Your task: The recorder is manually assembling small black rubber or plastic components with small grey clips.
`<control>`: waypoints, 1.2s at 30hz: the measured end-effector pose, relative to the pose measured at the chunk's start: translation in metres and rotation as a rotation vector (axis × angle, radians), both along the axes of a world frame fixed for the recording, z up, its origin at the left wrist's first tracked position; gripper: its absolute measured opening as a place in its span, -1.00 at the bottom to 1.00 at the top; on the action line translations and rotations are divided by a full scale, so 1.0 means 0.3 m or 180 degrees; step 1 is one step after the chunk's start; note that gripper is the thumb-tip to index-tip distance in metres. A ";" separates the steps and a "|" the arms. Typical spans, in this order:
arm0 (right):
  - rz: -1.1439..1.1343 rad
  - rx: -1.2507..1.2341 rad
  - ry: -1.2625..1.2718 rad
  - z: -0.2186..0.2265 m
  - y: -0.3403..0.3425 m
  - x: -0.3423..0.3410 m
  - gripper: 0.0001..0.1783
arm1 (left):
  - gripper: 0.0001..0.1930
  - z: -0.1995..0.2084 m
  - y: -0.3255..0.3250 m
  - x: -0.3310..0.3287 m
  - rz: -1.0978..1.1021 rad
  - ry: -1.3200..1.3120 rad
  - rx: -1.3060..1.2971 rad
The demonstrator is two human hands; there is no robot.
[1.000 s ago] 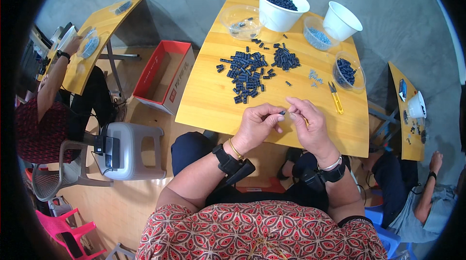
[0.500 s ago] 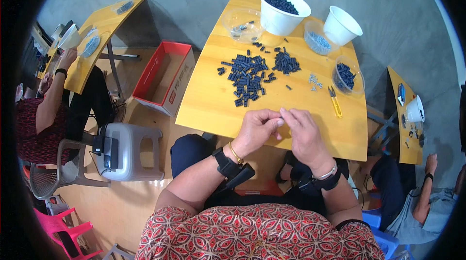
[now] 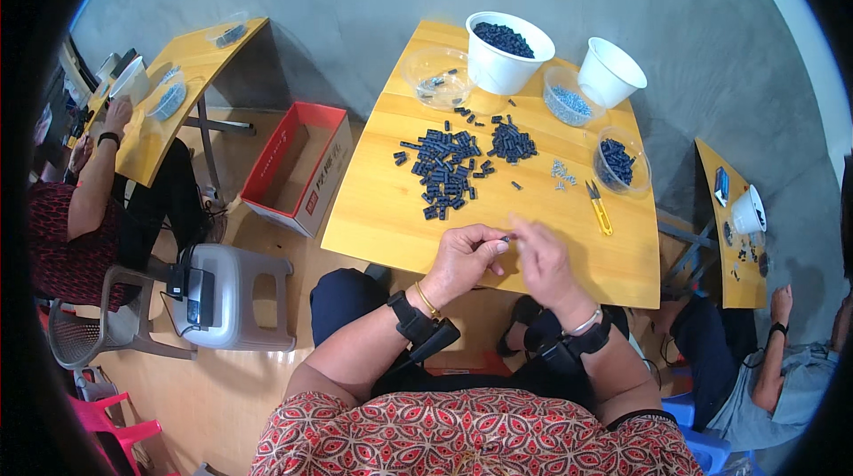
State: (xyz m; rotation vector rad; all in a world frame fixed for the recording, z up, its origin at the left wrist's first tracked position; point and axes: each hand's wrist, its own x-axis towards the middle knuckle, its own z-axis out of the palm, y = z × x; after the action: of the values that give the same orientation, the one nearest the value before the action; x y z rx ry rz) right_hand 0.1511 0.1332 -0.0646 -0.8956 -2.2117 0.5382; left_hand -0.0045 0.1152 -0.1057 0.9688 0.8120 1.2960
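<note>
Over the table's near edge, my left hand (image 3: 464, 263) pinches a small dark plastic piece (image 3: 506, 239) between thumb and index finger. Close beside it is my right hand (image 3: 544, 264), its fingertips smeared by motion, so I cannot make out whether they hold anything. Beyond the hands lies a loose pile of black plastic pieces (image 3: 444, 165), with a smaller, tighter pile of dark pieces (image 3: 513, 140) to its right. Several small silver screws (image 3: 562, 176) are scattered farther right. Yellow-handled snips (image 3: 599, 209) rest near the right side, tips pointing away.
On the yellow table (image 3: 382, 218) stand a full white bucket (image 3: 500, 74), another white bucket (image 3: 611, 74), and clear tubs of screws (image 3: 566, 103), black parts (image 3: 619, 165) and a few pieces (image 3: 435, 89). A red box (image 3: 298, 165) sits on the floor. Two people work at side tables.
My right hand has shifted slightly away from the left, its fingers now blurred. The dark piece shows more plainly in my left pinch. The whole view has tilted up a little.
</note>
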 end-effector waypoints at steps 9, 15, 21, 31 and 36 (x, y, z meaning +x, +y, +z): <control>-0.0883 -0.0172 -0.0708 -0.017 0.294 0.015 -0.87 | -0.89 0.012 -0.002 -0.012 -0.0055 -0.0232 -0.0017; -0.0749 0.0489 -0.1012 -0.075 0.344 0.005 -0.89 | -0.87 0.017 0.013 -0.031 -0.0092 -0.0488 -0.0145; -0.0726 -0.1211 -0.0150 0.016 0.225 0.001 -0.92 | -0.87 0.020 0.014 -0.055 -0.0133 -0.0925 -0.0228; 0.0476 -0.2106 0.1553 0.028 0.068 -0.019 -0.90 | -0.83 0.019 0.018 -0.047 -0.0384 -0.1162 -0.0193; 0.0458 -0.1953 0.1546 0.005 0.075 -0.015 -0.91 | -0.84 0.028 0.017 -0.046 -0.0329 -0.0945 -0.0303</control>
State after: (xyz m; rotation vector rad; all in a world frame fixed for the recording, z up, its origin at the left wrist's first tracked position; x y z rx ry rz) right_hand 0.1467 0.1556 -0.0633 -0.7867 -1.6849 1.3927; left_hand -0.0182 0.1203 -0.0971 0.7120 0.5808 1.2629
